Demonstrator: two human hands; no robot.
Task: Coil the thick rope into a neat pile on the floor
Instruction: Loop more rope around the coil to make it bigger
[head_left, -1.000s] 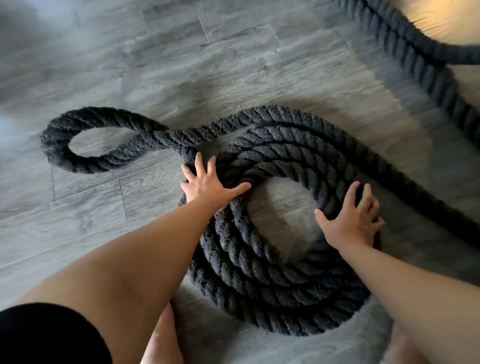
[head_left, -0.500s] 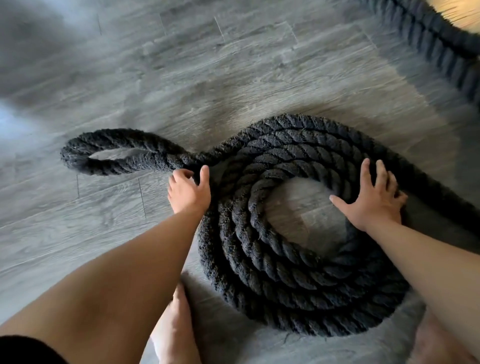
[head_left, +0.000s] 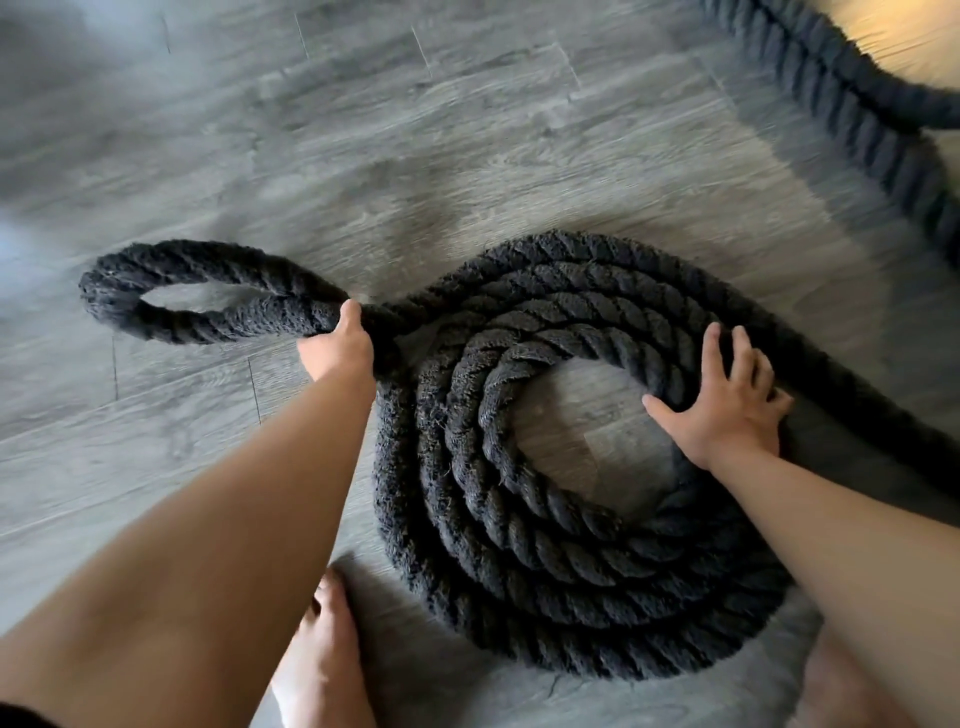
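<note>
A thick black twisted rope (head_left: 519, 519) lies in a flat coil of several turns on the grey wood floor (head_left: 363, 156). A narrow side loop (head_left: 156, 291) of the same rope sticks out to the left of the coil. My left hand (head_left: 340, 345) grips the rope where that loop meets the coil, thumb over the top. Spread flat, my right hand (head_left: 727, 400) presses on the coil's right side, thumb pointing into the bare centre. From the coil's right edge the rope runs off toward the lower right.
More of the rope (head_left: 857, 104) curves across the upper right corner of the floor. My bare left foot (head_left: 322, 654) stands just left of the coil's near edge, and my right foot (head_left: 841, 686) shows under my right forearm.
My left hand went from lying flat on the coil's left side to closing round the rope at the loop's base. The side loop has narrowed. My right hand stayed pressed on the coil.
</note>
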